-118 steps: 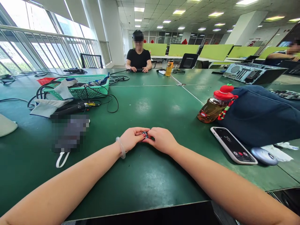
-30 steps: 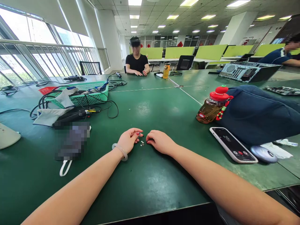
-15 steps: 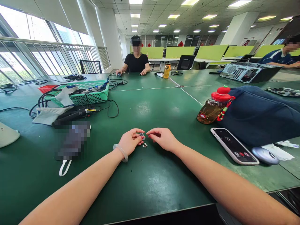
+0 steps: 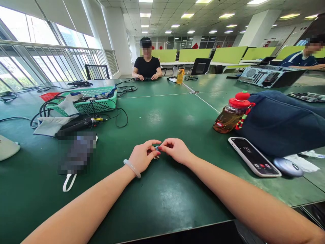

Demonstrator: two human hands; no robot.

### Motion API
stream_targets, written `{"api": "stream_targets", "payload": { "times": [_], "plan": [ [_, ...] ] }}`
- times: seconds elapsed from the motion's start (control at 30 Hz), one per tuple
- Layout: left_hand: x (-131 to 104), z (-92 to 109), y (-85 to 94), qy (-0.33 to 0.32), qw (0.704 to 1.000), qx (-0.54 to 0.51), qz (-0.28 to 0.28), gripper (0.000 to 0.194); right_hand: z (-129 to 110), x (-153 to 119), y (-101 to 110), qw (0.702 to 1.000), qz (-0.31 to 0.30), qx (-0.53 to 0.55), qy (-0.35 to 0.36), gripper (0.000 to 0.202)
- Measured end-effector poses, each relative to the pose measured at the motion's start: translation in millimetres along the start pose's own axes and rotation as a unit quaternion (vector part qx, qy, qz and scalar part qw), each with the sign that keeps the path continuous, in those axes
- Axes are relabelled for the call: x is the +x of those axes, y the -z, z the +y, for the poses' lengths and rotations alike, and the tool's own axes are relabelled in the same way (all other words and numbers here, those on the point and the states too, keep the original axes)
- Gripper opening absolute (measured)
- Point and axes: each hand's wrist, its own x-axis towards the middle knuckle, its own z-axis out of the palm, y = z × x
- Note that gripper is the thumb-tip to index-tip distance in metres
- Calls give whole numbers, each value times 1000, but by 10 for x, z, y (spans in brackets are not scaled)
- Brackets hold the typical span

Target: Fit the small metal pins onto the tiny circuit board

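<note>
Nearest: bare green tabletop [image 4: 162, 196], glossy, a faint sheen. Just above it, the person's left hand [image 4: 141, 157], a pale translucent bangle [image 4: 132, 168] at the wrist, is drawn in to a narrow pinch on a tiny blue-grey and dark piece [image 4: 157, 148]. The right hand [image 4: 177, 151] comes in from the other side, thumb and forefinger close together at the piece; whether they grip or only touch, cannot tell. Piece sits between the two sets of fingertips, much of it covered.

Handling, as judged: very light, likely stiff, easily dropped or flicked away; small features may be fragile. Best held by its outer edges, thumb against fingertip, with light pressure; squeezing across the middle looks risky. Material unclear.

Tiny pale and dark bits [image 4: 156, 157] lie just on the near side of the fingertips; a sleeve or knuckle could scatter them.

Rightward, a phone in a pale case [image 4: 254, 156]. Farther, a clear bottle with a red lid [image 4: 228, 117] beside a navy fabric bag [image 4: 284, 125]; leftward, a mint-green perforated basket [image 4: 96, 106]. Far side: a seated person in black [image 4: 147, 67].
</note>
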Motion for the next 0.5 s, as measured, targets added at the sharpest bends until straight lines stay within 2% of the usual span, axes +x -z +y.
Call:
{"api": "stream_targets", "payload": {
  "times": [0.33,0.43,0.5],
  "plan": [
    [-29,41,51,-37,999,-8,-19,35,-47,-44,-30,991,-2,-90,99,18],
    [17,12,90,-33,999,16,20,29,-12,-6,-33,983,8,-155,98,23],
    [67,-50,111,-13,998,15,52,25,15,9,-42,965,16,-228,127,22]
  ]
}}
